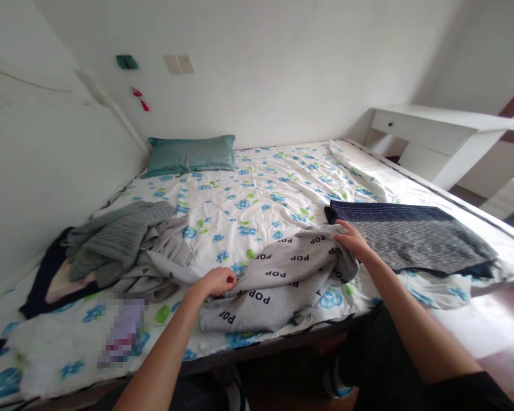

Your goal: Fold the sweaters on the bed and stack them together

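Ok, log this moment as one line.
left hand: shut on POP garment | right hand: gripping its far edge | beside: folded dark knit | left: grey clothes pile | surface: bed

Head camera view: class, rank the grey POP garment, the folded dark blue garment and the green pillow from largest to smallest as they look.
1. Grey POP garment, gripped by both hands.
2. Folded dark blue garment, looking nearly as large, so this order is unsure.
3. Green pillow, smallest, though it lies farthest away.

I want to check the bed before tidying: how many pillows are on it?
1. The teal pillow lies at the far end of the bed, against the wall. Another may be hidden under the clothes pile on the left.
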The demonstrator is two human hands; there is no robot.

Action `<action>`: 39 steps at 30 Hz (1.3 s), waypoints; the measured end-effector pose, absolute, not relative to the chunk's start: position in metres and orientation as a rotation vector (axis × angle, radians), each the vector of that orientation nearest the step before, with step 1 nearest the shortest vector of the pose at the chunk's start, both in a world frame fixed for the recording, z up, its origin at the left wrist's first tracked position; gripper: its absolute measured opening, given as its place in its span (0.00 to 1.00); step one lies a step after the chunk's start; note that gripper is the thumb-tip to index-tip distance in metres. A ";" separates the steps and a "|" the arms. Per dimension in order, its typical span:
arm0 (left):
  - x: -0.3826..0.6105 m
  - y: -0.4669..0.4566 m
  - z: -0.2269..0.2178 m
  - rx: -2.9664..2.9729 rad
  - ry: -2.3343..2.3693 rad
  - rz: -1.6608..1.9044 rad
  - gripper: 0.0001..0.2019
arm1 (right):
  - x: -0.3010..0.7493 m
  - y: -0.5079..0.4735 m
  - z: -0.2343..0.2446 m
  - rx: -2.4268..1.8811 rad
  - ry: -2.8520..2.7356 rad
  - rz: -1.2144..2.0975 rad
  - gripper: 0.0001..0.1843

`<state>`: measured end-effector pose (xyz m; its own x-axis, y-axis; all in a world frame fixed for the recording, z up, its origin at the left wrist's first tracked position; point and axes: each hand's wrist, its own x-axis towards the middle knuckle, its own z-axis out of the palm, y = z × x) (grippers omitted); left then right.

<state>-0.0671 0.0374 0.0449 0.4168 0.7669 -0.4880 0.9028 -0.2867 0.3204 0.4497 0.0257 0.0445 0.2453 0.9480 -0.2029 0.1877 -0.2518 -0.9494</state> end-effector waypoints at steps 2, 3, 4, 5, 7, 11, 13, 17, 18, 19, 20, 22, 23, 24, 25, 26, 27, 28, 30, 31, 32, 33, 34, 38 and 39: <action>-0.060 0.043 0.038 2.177 1.387 -0.403 0.05 | 0.450 0.026 0.041 -1.654 -1.054 1.110 0.54; -0.058 0.046 0.037 2.185 1.400 -0.358 0.07 | 0.451 0.023 0.042 -1.600 -1.059 1.185 0.53; -0.056 0.050 0.036 2.188 1.432 -0.267 0.10 | 0.454 0.020 0.044 -1.498 -1.108 1.301 0.51; -0.053 0.054 0.035 2.187 1.458 -0.152 0.14 | 0.457 0.016 0.046 -1.353 -1.177 1.440 0.48; -0.047 0.060 0.032 2.172 1.422 0.040 0.27 | 0.465 0.008 0.048 -0.989 -1.349 1.732 0.41; -0.022 0.065 0.018 2.073 1.115 -0.017 0.51 | 0.472 0.001 0.049 -0.529 -1.718 2.073 0.30; -0.010 0.065 0.011 2.051 1.081 -0.028 0.50 | 0.468 0.001 0.053 -0.538 -1.834 2.124 0.27; -0.001 0.065 0.020 2.064 1.177 0.188 0.29 | 0.462 0.003 0.067 -0.711 -1.836 2.101 0.26; -0.002 0.066 0.027 2.063 1.222 0.286 0.26 | 0.461 0.003 0.069 -0.784 -1.770 2.048 0.27; -0.004 0.067 0.037 2.063 1.269 0.403 0.24 | 0.461 0.004 0.070 -0.870 -1.668 1.968 0.28; -0.006 0.068 0.047 2.061 1.316 0.541 0.23 | 0.461 0.005 0.070 -0.956 -1.542 1.866 0.29; -0.012 0.072 0.068 2.043 1.412 0.842 0.24 | 0.463 0.009 0.068 -1.106 -1.269 1.638 0.33; -0.014 0.074 0.076 2.020 1.454 0.974 0.25 | 0.465 0.012 0.066 -1.168 -1.154 1.535 0.36; -0.017 0.077 0.083 1.984 1.494 1.075 0.26 | 0.467 0.015 0.063 -1.224 -1.071 1.449 0.38; -0.021 0.078 0.087 1.942 1.540 1.129 0.26 | 0.469 0.017 0.060 -1.283 -1.026 1.387 0.39; -0.026 0.080 0.089 1.900 1.601 1.124 0.26 | 0.472 0.019 0.057 -1.357 -1.021 1.352 0.37; -0.031 0.080 0.089 1.864 1.668 1.046 0.24 | 0.474 0.020 0.053 -1.451 -1.050 1.343 0.33; -0.038 0.080 0.087 1.829 1.727 0.901 0.22 | 0.476 0.020 0.049 -1.556 -1.105 1.348 0.27; -0.053 0.077 0.080 1.745 1.749 0.498 0.19 | 0.478 0.020 0.042 -1.758 -1.223 1.385 0.18; -0.061 0.076 0.077 1.696 1.705 0.318 0.20 | 0.479 0.019 0.040 -1.818 -1.249 1.399 0.18; -0.067 0.074 0.075 1.657 1.644 0.208 0.21 | 0.479 0.019 0.038 -1.819 -1.244 1.400 0.20; -0.072 0.073 0.075 1.642 1.588 0.188 0.21 | 0.480 0.020 0.038 -1.764 -1.210 1.375 0.22; -0.074 0.073 0.077 1.655 1.556 0.262 0.22 | 0.480 0.021 0.039 -1.672 -1.154 1.311 0.25; -0.064 0.073 0.105 1.745 1.584 1.122 0.24 | 0.486 0.032 0.049 -1.228 -0.842 0.793 0.32; -0.060 0.071 0.115 1.733 1.562 1.342 0.23 | 0.490 0.035 0.052 -1.139 -0.770 0.693 0.32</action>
<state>-0.0598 0.0713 0.1146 -0.1128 0.9270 0.3578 0.4931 -0.2604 0.8301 0.4899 0.0346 0.0518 0.5618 0.8081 0.1774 -0.0917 0.2739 -0.9574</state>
